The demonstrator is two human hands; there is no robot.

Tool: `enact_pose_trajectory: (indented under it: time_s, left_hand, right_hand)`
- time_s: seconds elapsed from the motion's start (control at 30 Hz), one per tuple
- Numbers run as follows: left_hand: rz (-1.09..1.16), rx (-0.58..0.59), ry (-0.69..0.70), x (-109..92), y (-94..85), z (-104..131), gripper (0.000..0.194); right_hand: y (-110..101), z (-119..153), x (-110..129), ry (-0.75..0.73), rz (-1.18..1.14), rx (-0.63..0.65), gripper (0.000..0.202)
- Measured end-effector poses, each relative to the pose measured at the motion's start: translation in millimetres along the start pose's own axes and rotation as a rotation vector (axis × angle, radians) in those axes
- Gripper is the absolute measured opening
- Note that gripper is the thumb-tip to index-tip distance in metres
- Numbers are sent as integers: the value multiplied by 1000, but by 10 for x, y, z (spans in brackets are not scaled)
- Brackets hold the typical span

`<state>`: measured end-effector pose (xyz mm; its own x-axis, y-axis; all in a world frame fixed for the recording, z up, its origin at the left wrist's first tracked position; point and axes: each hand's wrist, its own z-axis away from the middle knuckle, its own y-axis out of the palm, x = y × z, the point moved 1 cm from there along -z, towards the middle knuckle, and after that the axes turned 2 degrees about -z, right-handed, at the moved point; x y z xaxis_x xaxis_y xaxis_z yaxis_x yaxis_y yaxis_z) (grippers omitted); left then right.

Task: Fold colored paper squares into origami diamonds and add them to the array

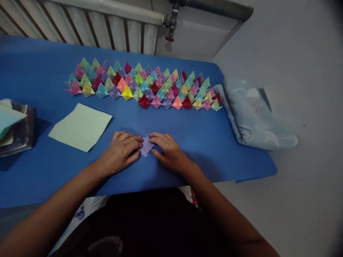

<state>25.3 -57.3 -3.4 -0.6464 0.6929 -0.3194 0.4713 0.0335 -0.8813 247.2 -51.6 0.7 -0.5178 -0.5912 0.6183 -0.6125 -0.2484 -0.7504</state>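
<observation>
A small folded piece of lilac origami paper (146, 145) lies on the blue table between my two hands. My left hand (122, 149) grips its left corner, thumb and fingers closed on the edge. On the opposite side my right hand (168, 149) has its fingers and thumb on the right edge of the same paper. Further left rests a flat pale green square sheet (81, 127), untouched. Behind the hands stand rows of small folded paper boats (155, 85) in many colours.
A stack of coloured paper (16, 125) in a clear wrapper sits at the left. A folded light blue cloth (257, 117) hangs over the right end of the blue table (214, 142). Beyond the far edge are a white radiator (107, 28) and a pipe with a red valve (169, 38).
</observation>
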Motion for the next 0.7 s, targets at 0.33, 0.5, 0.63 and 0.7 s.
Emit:
enact_pose_trajectory:
  time_s: [0.33, 0.5, 0.63, 0.7]
  left_hand:
    - [15, -17, 28, 1, -1, 5, 13]
    - [6, -28, 51, -8, 3, 7, 15]
    - [-41, -78, 118, -23, 5, 9, 17]
    - [-85, -97, 146, -30, 9, 17, 18]
  right_hand:
    - [20, 41, 94, 122, 211, 52, 26]
    - [35, 23, 83, 82, 279, 117, 28]
    - [43, 36, 73, 46, 322, 148, 30]
    - [45, 41, 76, 37, 343, 159, 31]
